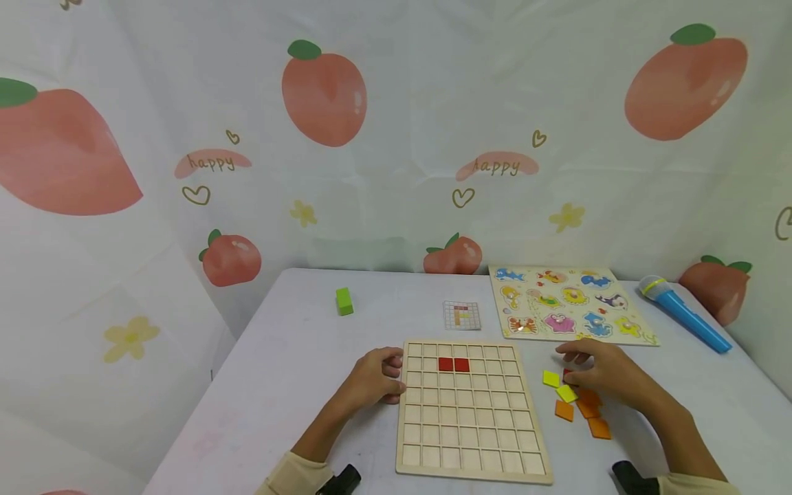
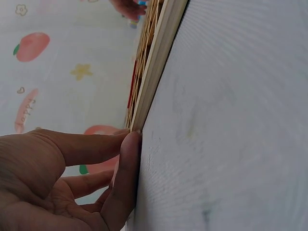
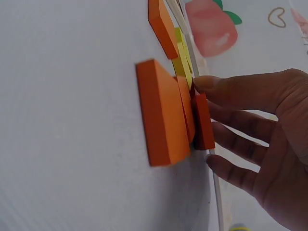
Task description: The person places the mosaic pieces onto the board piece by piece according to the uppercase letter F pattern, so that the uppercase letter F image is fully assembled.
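Note:
A wooden grid board [image 1: 473,419] lies on the table with two red square tiles [image 1: 454,364] side by side in its second row. At the board's left edge, my left hand [image 1: 369,377] holds the rim with its fingertips, seen close up in the left wrist view. My right hand [image 1: 609,371] reaches over loose tiles to the right of the board. Its thumb touches a mostly hidden red tile [image 1: 566,372], while the other fingers stand apart from the thumb. Yellow tiles [image 1: 551,379] and several orange tiles [image 1: 599,427] lie beside and below this hand.
Behind the board lies a small printed grid card [image 1: 461,316]. A green block [image 1: 344,301] stands at the back left. An animal puzzle board [image 1: 569,302] and a blue toy microphone [image 1: 687,313] lie at the back right, before a fruit-print curtain [image 1: 396,172].

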Demonstrator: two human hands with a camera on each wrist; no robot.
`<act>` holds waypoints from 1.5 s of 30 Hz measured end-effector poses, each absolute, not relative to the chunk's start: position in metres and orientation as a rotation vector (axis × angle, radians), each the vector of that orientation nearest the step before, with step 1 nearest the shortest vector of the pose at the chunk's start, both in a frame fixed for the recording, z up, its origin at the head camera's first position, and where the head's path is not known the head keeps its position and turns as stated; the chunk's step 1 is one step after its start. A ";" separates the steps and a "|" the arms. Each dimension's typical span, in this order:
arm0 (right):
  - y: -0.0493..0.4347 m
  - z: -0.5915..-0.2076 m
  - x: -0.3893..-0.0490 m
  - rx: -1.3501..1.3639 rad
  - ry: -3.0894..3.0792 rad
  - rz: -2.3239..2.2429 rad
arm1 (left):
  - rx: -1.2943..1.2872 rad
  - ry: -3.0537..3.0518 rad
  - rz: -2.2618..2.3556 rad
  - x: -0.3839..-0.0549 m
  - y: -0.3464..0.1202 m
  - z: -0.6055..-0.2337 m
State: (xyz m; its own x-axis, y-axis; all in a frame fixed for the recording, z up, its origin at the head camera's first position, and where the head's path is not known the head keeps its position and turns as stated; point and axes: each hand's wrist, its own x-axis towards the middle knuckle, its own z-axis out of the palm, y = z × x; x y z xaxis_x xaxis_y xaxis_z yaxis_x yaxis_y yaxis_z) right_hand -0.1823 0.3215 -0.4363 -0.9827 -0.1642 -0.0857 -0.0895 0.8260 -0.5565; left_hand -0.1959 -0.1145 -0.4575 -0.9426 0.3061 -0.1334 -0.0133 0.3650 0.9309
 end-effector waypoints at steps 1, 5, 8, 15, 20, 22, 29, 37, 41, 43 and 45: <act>0.323 -0.437 -0.183 -0.190 2.879 -0.856 | 0.262 2.348 1.603 -0.196 -0.114 -0.457; 0.327 -0.437 -0.184 -0.158 2.863 -0.838 | 0.265 2.350 1.600 -0.198 -0.114 -0.457; 0.328 -0.438 -0.185 -0.132 2.836 -0.842 | 0.263 2.344 1.602 -0.198 -0.114 -0.457; 0.331 -0.439 -0.187 -0.118 2.811 -0.840 | 0.277 2.337 1.600 -0.199 -0.114 -0.456; 0.331 -0.438 -0.187 -0.104 2.802 -0.827 | 0.282 2.326 1.601 -0.199 -0.113 -0.456; 0.331 -0.438 -0.187 -0.107 2.800 -0.813 | 0.284 2.323 1.598 -0.199 -0.113 -0.455; 0.331 -0.435 -0.188 -0.111 2.801 -0.763 | 0.287 2.331 1.585 -0.200 -0.114 -0.454; 0.334 -0.433 -0.188 -0.128 2.792 -0.727 | 0.292 2.328 1.583 -0.200 -0.114 -0.454; 0.334 -0.434 -0.189 -0.131 2.784 -0.723 | 0.290 2.342 1.564 -0.201 -0.113 -0.454; 0.333 -0.434 -0.189 -0.136 2.785 -0.723 | 0.292 2.347 1.559 -0.201 -0.114 -0.455; 0.333 -0.435 -0.189 -0.142 2.788 -0.718 | 0.287 2.350 1.556 -0.201 -0.114 -0.455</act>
State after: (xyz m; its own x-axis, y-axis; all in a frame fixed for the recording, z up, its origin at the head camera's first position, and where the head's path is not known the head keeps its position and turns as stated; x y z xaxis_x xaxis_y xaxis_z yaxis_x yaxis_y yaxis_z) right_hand -0.1886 0.3329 -0.4351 -0.9619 -0.1576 -0.2235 -0.0301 0.8732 -0.4864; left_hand -0.2005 -0.1136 -0.4548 -0.9327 0.3310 -0.1431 -0.0024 0.3911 0.9203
